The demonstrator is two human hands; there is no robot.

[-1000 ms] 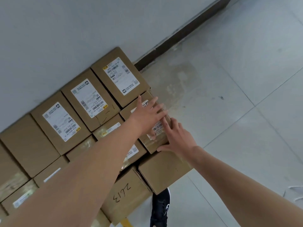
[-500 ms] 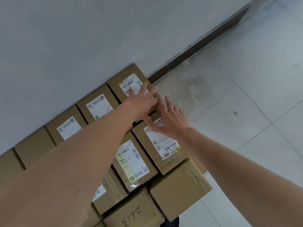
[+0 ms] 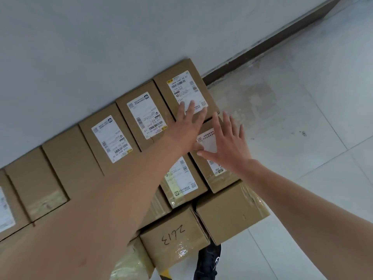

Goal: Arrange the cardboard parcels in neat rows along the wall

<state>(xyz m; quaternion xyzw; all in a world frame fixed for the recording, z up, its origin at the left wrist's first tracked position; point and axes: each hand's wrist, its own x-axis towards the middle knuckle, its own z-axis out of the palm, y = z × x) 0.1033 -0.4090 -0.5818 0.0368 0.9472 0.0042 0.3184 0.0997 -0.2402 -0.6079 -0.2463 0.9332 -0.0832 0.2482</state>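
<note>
Several brown cardboard parcels with white shipping labels stand in rows against the grey wall (image 3: 101, 47). My left hand (image 3: 188, 122) lies flat, fingers spread, on the bottom edge of the rightmost back-row parcel (image 3: 182, 87). My right hand (image 3: 227, 142) rests flat, fingers apart, on the end parcel of the second row (image 3: 216, 172). Neither hand grips anything. Nearer to me stand a plain taped parcel (image 3: 232, 211) and a parcel marked 2613 (image 3: 175, 235). My left forearm hides much of the second row.
A dark skirting board (image 3: 262, 51) runs along the wall's foot to the right of the parcels. Pale floor tiles (image 3: 302, 118) stretch out on the right. My black shoe (image 3: 207, 263) shows at the bottom edge beside the 2613 parcel.
Both hands have moved from the second-row end parcel towards the wall; my left hand now lies on the back-row parcel. The view has shifted closer over the rows.
</note>
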